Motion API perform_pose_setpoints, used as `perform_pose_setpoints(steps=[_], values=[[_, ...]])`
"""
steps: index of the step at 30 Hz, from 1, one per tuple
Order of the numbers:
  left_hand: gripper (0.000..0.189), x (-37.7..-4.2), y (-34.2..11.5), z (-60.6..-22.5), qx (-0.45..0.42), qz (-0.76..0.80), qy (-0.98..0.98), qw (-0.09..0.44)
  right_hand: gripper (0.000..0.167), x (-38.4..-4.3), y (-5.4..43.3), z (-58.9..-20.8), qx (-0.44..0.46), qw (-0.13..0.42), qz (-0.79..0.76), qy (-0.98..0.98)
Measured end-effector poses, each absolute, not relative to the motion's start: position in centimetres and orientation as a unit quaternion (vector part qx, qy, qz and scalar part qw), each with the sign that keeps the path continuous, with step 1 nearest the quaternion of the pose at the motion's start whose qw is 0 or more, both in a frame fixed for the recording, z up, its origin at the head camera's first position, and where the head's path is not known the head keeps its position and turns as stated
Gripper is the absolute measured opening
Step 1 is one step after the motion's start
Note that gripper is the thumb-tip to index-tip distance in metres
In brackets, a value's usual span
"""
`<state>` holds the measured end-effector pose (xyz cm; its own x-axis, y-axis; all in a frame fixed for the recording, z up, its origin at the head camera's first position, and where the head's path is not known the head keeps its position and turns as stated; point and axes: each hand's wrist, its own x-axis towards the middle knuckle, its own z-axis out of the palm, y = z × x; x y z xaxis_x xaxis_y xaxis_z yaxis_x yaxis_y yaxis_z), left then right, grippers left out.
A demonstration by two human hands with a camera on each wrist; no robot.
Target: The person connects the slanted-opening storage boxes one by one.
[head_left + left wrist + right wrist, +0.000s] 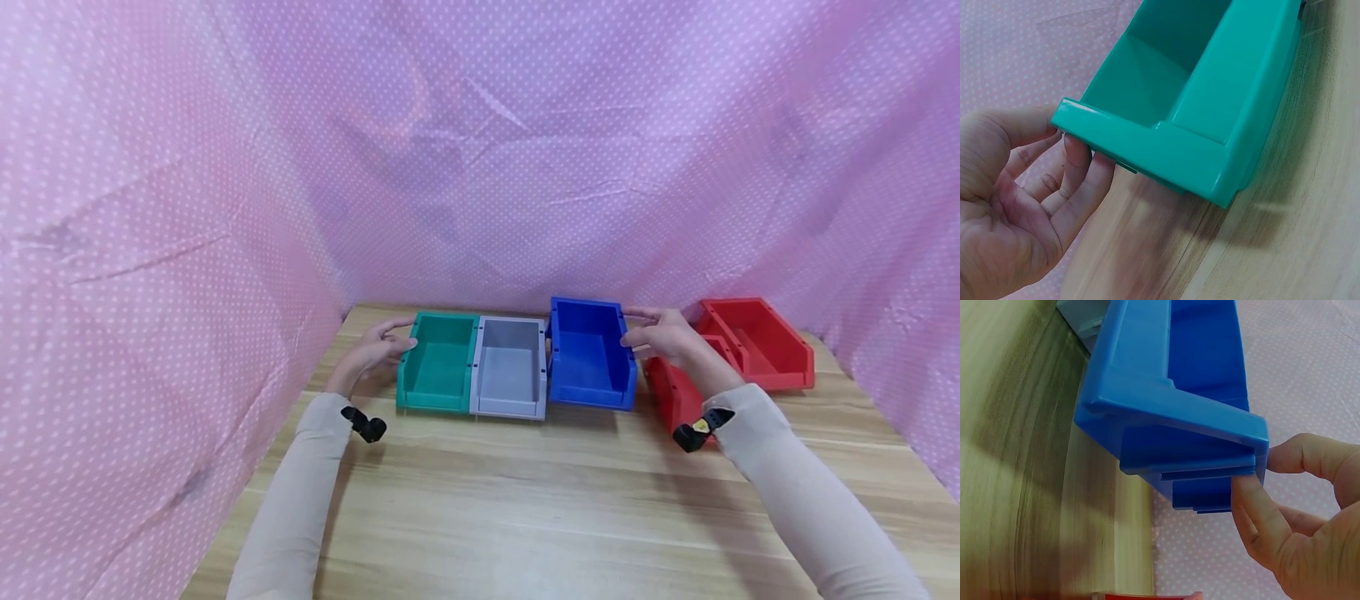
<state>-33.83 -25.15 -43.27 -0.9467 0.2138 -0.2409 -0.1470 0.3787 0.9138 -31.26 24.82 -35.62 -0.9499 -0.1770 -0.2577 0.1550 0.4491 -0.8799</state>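
Note:
A green plastic storage bin (442, 358) stands side by side with a grey bin (507, 379), their rims meeting. My left hand (377, 348) pinches the green bin's left rim; in the left wrist view the thumb lies at the rim (1141, 147) and the fingers reach beneath it. To the right, a blue bin (585, 358) sits a little higher than the grey one, with a narrow gap at their sides. My right hand (663, 335) grips the blue bin's right rim, its thumb and fingertips (1250, 494) on either side of that edge in the right wrist view.
Two red bins lie to the right: one upright (761, 346) at the back, another tipped (678, 392) partly behind my right wrist. A pink dotted cloth (480, 167) hangs behind and beside the wooden table (510, 500).

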Motion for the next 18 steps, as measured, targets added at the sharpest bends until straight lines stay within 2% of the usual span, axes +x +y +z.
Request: perform_pose_setpoints(steps=[7,18], values=[[0.065,-33.67,-25.21,-43.31,0.034,0.555,0.816,0.157,0.071,-31.29,24.46,-35.63,0.002,0.159,-0.515,0.842],[0.066,-33.39,-25.08,-43.42,0.030,0.549,0.820,0.158,0.073,-31.36,24.25,-34.85,-0.006,0.190,-0.495,0.848]])
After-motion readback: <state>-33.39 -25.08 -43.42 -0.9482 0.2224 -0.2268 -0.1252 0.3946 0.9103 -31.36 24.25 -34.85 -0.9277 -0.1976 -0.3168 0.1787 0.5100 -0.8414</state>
